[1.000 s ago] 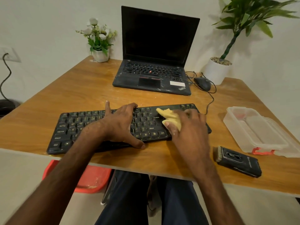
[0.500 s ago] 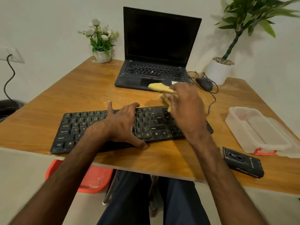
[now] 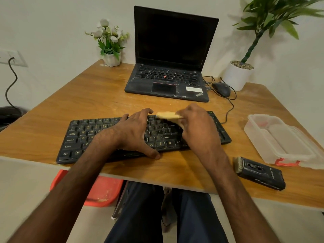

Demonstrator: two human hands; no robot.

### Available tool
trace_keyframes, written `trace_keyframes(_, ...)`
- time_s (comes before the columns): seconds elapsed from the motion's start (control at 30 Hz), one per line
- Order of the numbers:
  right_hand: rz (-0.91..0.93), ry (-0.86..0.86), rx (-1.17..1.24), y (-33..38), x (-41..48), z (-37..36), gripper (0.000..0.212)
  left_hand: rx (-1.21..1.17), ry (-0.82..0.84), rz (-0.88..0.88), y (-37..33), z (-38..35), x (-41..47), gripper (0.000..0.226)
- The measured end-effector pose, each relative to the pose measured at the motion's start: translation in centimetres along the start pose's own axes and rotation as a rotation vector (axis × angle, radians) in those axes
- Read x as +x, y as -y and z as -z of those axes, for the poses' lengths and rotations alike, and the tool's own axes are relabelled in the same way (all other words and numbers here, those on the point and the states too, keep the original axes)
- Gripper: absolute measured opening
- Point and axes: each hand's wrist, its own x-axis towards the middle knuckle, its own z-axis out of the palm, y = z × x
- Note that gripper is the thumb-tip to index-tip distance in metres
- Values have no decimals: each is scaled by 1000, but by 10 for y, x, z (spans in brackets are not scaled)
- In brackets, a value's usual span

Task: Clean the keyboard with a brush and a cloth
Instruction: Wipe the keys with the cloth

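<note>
A black keyboard (image 3: pixel 82 137) lies near the front edge of the wooden table (image 3: pixel 98 99). My left hand (image 3: pixel 133 132) rests flat on its middle keys, thumb at the front edge, holding it in place. My right hand (image 3: pixel 198 127) is over the keyboard's right part, shut on a yellow cloth (image 3: pixel 168 115) that sticks out to the left above the top key rows. A black brush (image 3: pixel 259 172) with pale bristles lies on the table to the right of my right forearm.
An open black laptop (image 3: pixel 168 79) stands behind the keyboard, with a wired mouse (image 3: pixel 221 89) to its right. A clear plastic box (image 3: pixel 280 141) sits at the right. A flower pot (image 3: pixel 111 58) and a potted plant (image 3: pixel 238 76) stand at the back. A red lid (image 3: pixel 103 192) lies below the table.
My right hand lifted the cloth off the keys toward the laptop, then came back down to the keyboard's upper right rows. My left hand stayed on the keyboard.
</note>
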Motion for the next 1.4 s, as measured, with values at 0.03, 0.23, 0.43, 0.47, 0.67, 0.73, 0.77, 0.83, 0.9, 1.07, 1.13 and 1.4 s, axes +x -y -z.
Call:
trace_keyframes(0.03, 0, -103, 11, 0, 5, 1, 35, -1, 0, 0, 0, 0, 0, 143)
trace_keyframes(0.23, 329, 174, -106, 0, 10, -18, 38, 29, 13, 20, -1, -1, 1, 148)
trace_keyframes(0.43, 188, 103, -121, -12, 31, -16, 36, -12, 1, 4, 1, -1, 0, 143)
trace_keyframes(0.47, 171, 75, -109, -10, 31, -16, 36, -15, 0, 4, 2, -1, 0, 144)
trace_keyframes(0.67, 326, 132, -65, -4, -3, -17, 37, -19, -12, -2, 1, -3, 1, 144)
trace_keyframes(0.73, 278, 101, -109, -11, 5, -19, 39, -27, -19, -2, 1, -3, 0, 145)
trace_keyframes(0.77, 237, 82, -138, -15, 13, -20, 39, -33, -19, -2, 1, -3, -1, 145)
trace_keyframes(0.83, 147, 33, -178, -23, 30, -20, 37, -42, -19, -4, 1, -3, -2, 145)
trace_keyframes(0.9, 27, -66, -117, -26, 44, -16, 36, -43, -17, -6, 1, -2, -2, 145)
trace_keyframes(1.07, 279, 69, -25, -3, 44, -25, 34, -33, -20, 3, 3, -4, 1, 150)
trace_keyframes(1.13, 312, 94, -88, -3, 41, -33, 36, -44, -21, 0, 3, -5, 1, 149)
trace_keyframes(1.4, 158, 124, -82, -15, 45, -23, 34, -35, -13, 16, 2, -4, 1, 148)
